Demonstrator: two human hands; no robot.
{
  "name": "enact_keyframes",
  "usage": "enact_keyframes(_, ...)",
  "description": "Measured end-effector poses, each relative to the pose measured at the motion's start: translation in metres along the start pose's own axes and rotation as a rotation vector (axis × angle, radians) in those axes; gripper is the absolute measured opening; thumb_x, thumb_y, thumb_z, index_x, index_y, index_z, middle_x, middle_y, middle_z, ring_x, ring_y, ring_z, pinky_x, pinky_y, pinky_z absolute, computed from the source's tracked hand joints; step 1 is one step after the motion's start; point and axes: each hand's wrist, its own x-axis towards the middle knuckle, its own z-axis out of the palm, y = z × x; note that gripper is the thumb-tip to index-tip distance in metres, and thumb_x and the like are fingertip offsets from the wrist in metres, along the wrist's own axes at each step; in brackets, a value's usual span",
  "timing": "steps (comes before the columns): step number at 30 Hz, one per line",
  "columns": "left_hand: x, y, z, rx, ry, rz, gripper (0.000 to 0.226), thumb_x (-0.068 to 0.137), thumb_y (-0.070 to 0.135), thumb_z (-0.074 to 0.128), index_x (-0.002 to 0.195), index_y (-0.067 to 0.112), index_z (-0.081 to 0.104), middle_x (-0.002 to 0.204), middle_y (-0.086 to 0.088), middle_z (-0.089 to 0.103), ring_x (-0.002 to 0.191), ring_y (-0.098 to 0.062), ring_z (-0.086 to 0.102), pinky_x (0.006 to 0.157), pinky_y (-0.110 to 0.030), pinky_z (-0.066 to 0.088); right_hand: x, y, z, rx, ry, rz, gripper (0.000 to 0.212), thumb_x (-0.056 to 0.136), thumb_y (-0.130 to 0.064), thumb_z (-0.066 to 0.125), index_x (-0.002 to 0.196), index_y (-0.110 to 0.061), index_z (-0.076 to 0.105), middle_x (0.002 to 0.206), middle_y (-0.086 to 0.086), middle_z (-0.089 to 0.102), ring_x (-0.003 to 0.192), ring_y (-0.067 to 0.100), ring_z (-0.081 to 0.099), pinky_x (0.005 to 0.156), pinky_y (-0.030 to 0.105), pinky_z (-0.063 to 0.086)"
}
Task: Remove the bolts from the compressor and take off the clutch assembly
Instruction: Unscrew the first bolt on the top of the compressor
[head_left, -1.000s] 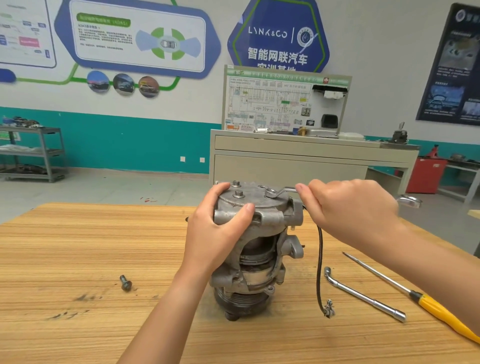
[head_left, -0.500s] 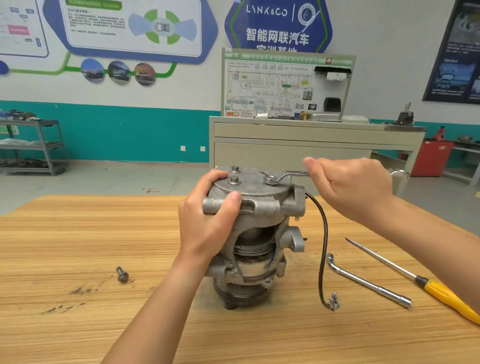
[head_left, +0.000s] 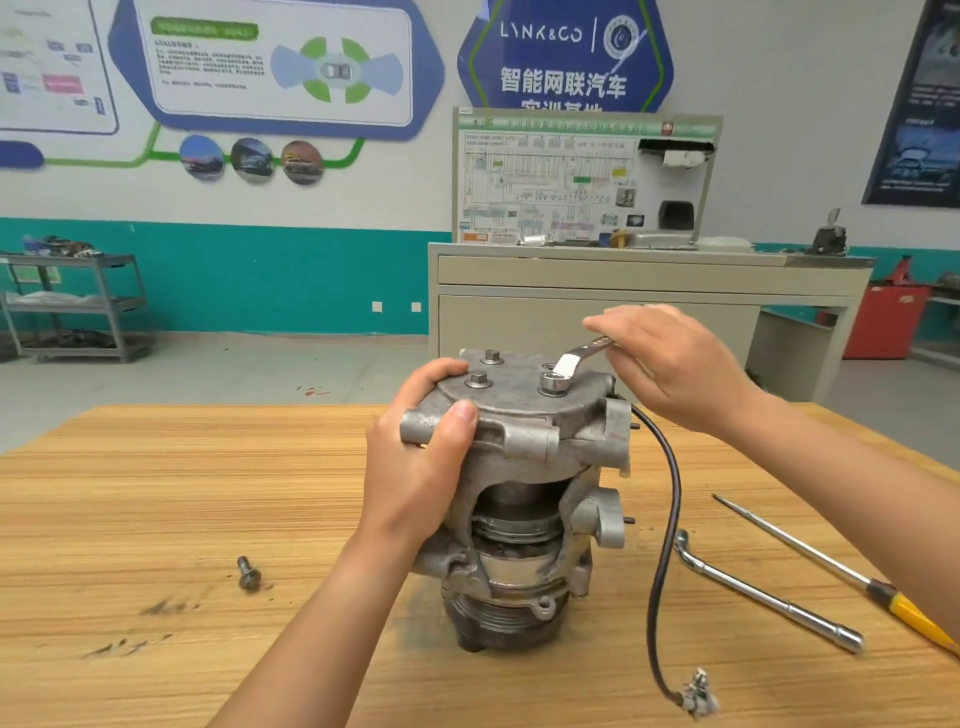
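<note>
Wooden table (head_left: 156, 493) under compressor (head_left: 519, 415); 1 loose bolt (head_left: 249, 572); L-shaped socket wrench (head_left: 769, 597); yellow-handled screwdriver (head_left: 836, 566)

Left hand (head_left: 415, 467): bare, thumbnail short.
Left forearm (head_left: 311, 623): bare down to the lower edge.
Right hand (head_left: 675, 369): bare; nails perhaps short, hard to see.
Right forearm (head_left: 857, 493): bare to the right edge.

Matt cast-metal compressor (head_left: 524, 436), glossy wrench (head_left: 574, 361), wooden table (head_left: 156, 493)

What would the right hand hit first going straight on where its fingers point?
Probably the rear bolt on the compressor top, just left of the right hand, which may be high enough to pass over it.
</note>
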Motion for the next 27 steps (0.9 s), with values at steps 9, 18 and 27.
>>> enact_keyframes(9,-0.007,0.007,-0.001,0.217,0.059,0.137,0.039,0.072,0.049,0.046,0.102,0.030,0.061,0.129,0.022,0.049,0.121,0.014,0.041,0.095,-0.002,0.030,0.070,-0.008,0.028,0.054,-0.270,-0.134,0.026,0.097,-0.019,0.046,0.116,-0.011,0.062,0.125,0.006,0.061,0.122,0.023,0.052,0.082,0.044,0.050)
enact_keyframes(18,-0.022,0.022,0.008,0.421,0.147,0.134,0.038,0.073,0.056,0.040,0.105,0.039,0.052,0.115,0.034,0.046,0.116,0.010,0.041,0.111,-0.055,0.021,0.068,0.007,-0.030,0.396,0.092,0.683,0.026,0.099,-0.018,0.033,0.109,-0.005,0.053,0.065,0.011,0.060,0.059,0.023,0.057,0.066,0.034,0.045)
enact_keyframes(27,-0.033,0.032,0.021,0.533,0.241,0.076,0.065,0.073,0.061,0.034,0.118,0.022,0.057,0.120,0.024,0.042,0.130,-0.006,0.036,0.110,-0.059,0.006,0.004,-0.062,-0.114,-0.115,-0.625,0.447,0.042,0.096,-0.037,0.025,0.137,-0.047,0.026,0.057,-0.013,0.039,0.053,0.008,0.042,0.047,0.025,0.029)
